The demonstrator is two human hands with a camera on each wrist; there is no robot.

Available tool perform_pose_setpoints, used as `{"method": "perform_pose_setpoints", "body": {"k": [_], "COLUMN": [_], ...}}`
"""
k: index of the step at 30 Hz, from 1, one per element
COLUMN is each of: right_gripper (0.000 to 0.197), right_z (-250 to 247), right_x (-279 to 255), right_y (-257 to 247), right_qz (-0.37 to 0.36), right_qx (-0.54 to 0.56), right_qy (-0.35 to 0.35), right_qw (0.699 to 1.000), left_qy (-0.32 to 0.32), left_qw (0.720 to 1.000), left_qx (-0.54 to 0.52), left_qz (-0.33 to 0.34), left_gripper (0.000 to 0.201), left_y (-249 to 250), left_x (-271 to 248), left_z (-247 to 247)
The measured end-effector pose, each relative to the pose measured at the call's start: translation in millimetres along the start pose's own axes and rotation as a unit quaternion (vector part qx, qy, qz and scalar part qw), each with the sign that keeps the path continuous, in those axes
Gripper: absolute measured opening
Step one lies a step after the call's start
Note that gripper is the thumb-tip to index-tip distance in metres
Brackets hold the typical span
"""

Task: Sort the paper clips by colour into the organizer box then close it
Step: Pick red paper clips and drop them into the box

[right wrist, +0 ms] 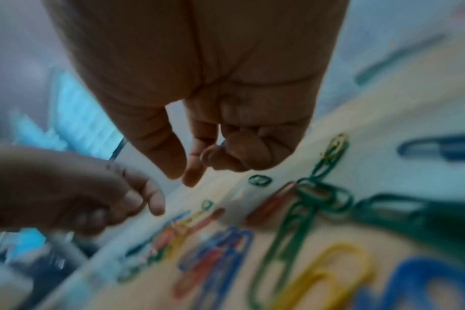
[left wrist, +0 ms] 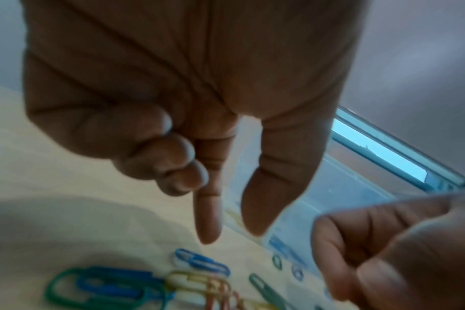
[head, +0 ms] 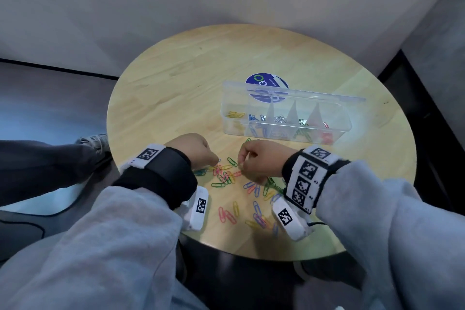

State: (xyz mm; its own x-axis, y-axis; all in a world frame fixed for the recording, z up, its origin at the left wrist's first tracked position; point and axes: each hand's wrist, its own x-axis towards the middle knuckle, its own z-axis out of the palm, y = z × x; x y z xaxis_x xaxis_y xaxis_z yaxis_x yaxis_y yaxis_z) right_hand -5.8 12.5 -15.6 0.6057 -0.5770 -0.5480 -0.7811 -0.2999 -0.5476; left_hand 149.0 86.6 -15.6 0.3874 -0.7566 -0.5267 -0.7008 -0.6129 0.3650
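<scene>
Overhead, a round wooden table (head: pixel 176 78) is seen from the head view, with a clear plastic organizer box (head: pixel 284 118) lying on its far right part, lid open. Yellow, blue, silver, green and red clips are already held in separate compartments from left to right. A blue round sticker (head: pixel 266 82) is seen through the lid. Loose coloured paper clips (head: pixel 226 176) are scattered on the near part of the table, between and below both hands.

The left hand (head: pixel 193 151) and the right hand (head: pixel 259 158) are lowered over the heap, knuckles up, so the fingertips are hidden in this view. In the left wrist view, the index finger (left wrist: pixel 207 220) and thumb (left wrist: pixel 266 199) of the left hand are shown pointing down and apart, nothing between them, just above a blue clip (left wrist: pixel 202 262); the other fingers are curled in. In the right wrist view, which is blurred, the thumb and forefinger tips (right wrist: pixel 191 174) of the right hand are shown close together above the table; whether a clip is pinched cannot be told.
</scene>
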Motion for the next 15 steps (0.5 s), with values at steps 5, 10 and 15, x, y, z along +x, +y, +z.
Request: {"method": "perform_pose_setpoints", "body": {"k": [5, 10, 15], "right_gripper": [0.018, 0.013, 0.005], "right_z": [8.3, 9.9, 7.1], "right_x": [4.2, 5.6, 1.2], "right_y": [-6.3, -10.1, -7.5], "right_qz": [-0.042, -0.054, -0.045], "right_qx": [-0.215, -0.253, -0.254], "right_qy": [-0.004, -0.014, -0.027], "right_qw": [0.976, 0.966, 0.966], "left_qy": [0.003, 0.001, 0.0], "left_qw": [0.999, 0.997, 0.997], "left_qx": [0.053, 0.079, 0.081], "left_qz": [0.001, 0.009, 0.015], "left_gripper": [0.027, 0.023, 0.018], "left_y": [10.6, 15.2, 17.7], "left_x": [2.0, 4.9, 8.5], "left_z": [11.5, 17.3, 20.6]}}
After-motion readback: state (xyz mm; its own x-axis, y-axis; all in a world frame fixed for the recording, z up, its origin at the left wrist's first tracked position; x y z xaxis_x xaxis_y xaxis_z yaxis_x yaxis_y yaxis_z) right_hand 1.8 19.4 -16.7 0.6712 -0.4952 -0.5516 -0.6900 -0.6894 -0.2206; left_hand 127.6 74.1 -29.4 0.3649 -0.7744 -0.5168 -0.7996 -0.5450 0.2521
